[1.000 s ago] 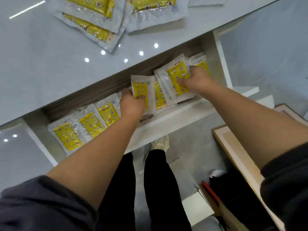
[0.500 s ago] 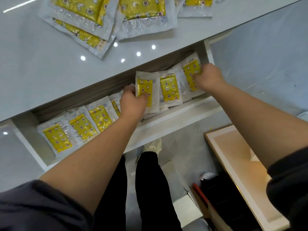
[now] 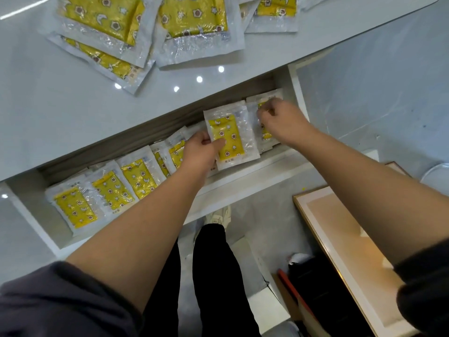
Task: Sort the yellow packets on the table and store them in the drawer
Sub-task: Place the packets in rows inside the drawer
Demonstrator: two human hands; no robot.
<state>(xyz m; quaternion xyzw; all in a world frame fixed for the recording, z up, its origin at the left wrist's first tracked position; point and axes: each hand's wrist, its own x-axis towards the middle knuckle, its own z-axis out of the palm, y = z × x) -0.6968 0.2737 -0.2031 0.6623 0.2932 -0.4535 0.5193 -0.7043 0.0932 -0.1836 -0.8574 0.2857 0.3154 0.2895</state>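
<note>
An open white drawer (image 3: 243, 181) under the table edge holds a row of several yellow packets in clear wrap (image 3: 111, 190). My left hand (image 3: 198, 152) pinches the left edge of one packet (image 3: 230, 139) near the drawer's right half, thumb on its yellow face. My right hand (image 3: 281, 122) is over the rightmost packet (image 3: 264, 133) at the drawer's right end, fingers curled and pinching its top. More yellow packets (image 3: 145, 27) lie in a loose overlapping pile on the white table (image 3: 60, 105) at the back.
A wooden-framed board (image 3: 340, 239) leans at the right, below the drawer. My legs in black trousers (image 3: 213, 276) and a pale shoe (image 3: 218, 215) stand under the drawer front. Dark objects lie on the floor at lower right.
The left hand's packet has shifted right, over the packet that lay beside it. The right hand stayed on the rightmost packet at the drawer's end. The view has tilted slightly.
</note>
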